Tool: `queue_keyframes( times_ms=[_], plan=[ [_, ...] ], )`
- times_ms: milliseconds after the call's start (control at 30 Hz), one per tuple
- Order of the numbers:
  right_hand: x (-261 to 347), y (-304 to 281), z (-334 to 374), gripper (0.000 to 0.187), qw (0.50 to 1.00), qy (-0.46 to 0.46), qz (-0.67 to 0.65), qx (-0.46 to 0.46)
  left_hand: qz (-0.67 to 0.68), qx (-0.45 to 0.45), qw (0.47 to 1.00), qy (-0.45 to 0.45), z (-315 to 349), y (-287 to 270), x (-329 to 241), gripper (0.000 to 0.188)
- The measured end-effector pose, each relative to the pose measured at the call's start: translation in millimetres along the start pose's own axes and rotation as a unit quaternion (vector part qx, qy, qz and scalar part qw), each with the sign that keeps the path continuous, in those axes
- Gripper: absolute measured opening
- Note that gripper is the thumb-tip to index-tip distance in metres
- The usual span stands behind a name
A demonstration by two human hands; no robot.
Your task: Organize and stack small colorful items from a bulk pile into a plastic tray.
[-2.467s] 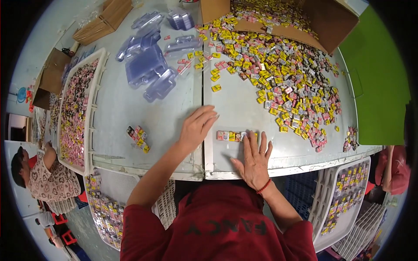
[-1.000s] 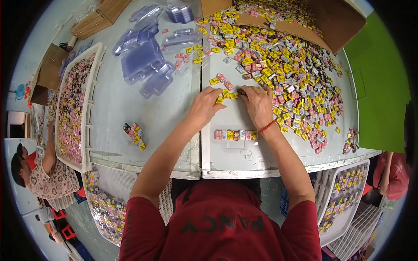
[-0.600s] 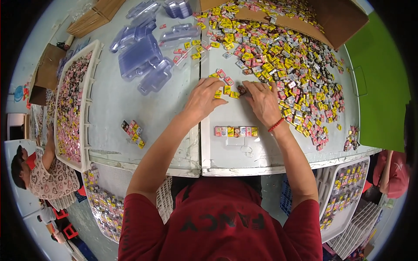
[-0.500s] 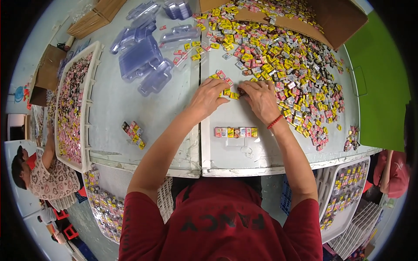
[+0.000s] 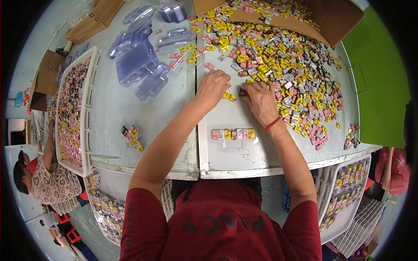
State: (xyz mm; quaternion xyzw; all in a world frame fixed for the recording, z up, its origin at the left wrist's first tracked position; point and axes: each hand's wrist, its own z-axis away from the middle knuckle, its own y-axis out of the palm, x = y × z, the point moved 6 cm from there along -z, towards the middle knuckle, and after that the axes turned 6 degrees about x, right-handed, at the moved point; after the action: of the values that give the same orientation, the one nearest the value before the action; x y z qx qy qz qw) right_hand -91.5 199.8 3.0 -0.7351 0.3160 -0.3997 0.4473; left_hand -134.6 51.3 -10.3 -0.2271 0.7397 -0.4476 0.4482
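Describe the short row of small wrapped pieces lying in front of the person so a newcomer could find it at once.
Start at the big heap of small packets spilling from the cardboard box across the pale table. Come toward the person, past the left hand and right hand at the heap's edge. The row of packets lies nearer the table's front edge, lined up side by side, unlike the loose jumble above.

Small packing workshop: worktable (image 5: 143,113) heaped with wrapped candies (image 5: 278,56), clear blister trays (image 5: 139,65), filled white crates (image 5: 72,108), cardboard boxes (image 5: 93,19).
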Motion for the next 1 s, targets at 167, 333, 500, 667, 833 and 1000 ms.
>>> queue_keyframes(
  times_ms=[167, 333, 500, 667, 833, 1000],
  plan=[
    [-8.4, -4.1, 7.4, 0.027, 1.000, 0.002, -0.017, -0.019, 0.104, -0.029, 0.994, 0.007, 15.1, -33.6, -23.2, 0.014],
    [-7.5, -1.5, -1.2, 0.027, 0.999, -0.006, -0.031, 0.002, 0.120, 0.055, 0.986, -0.101, 57.8, -8.1, -32.2, 0.019],
    [0.2, 0.4, -4.3, 0.027, 0.999, -0.037, -0.021, 0.015, 0.069, -0.034, 0.995, -0.067, 51.1, -9.7, -31.4, 0.025],
    [11.6, 5.9, 8.2, 0.031, 0.999, -0.037, -0.035, 0.017, 0.067, -0.029, 0.996, -0.058, 53.7, -9.6, -40.5, 0.038],
    [13.1, 11.0, 13.8, 0.031, 0.999, -0.026, -0.044, 0.004, 0.081, -0.069, 0.994, 0.011, 53.1, 2.1, -28.1, 0.028],
    [10.4, 6.1, 3.9, 0.025, 0.999, -0.020, -0.032, 0.010, 0.048, -0.066, 0.991, 0.102, 43.9, 0.3, -22.8, 0.025]
  ],
)
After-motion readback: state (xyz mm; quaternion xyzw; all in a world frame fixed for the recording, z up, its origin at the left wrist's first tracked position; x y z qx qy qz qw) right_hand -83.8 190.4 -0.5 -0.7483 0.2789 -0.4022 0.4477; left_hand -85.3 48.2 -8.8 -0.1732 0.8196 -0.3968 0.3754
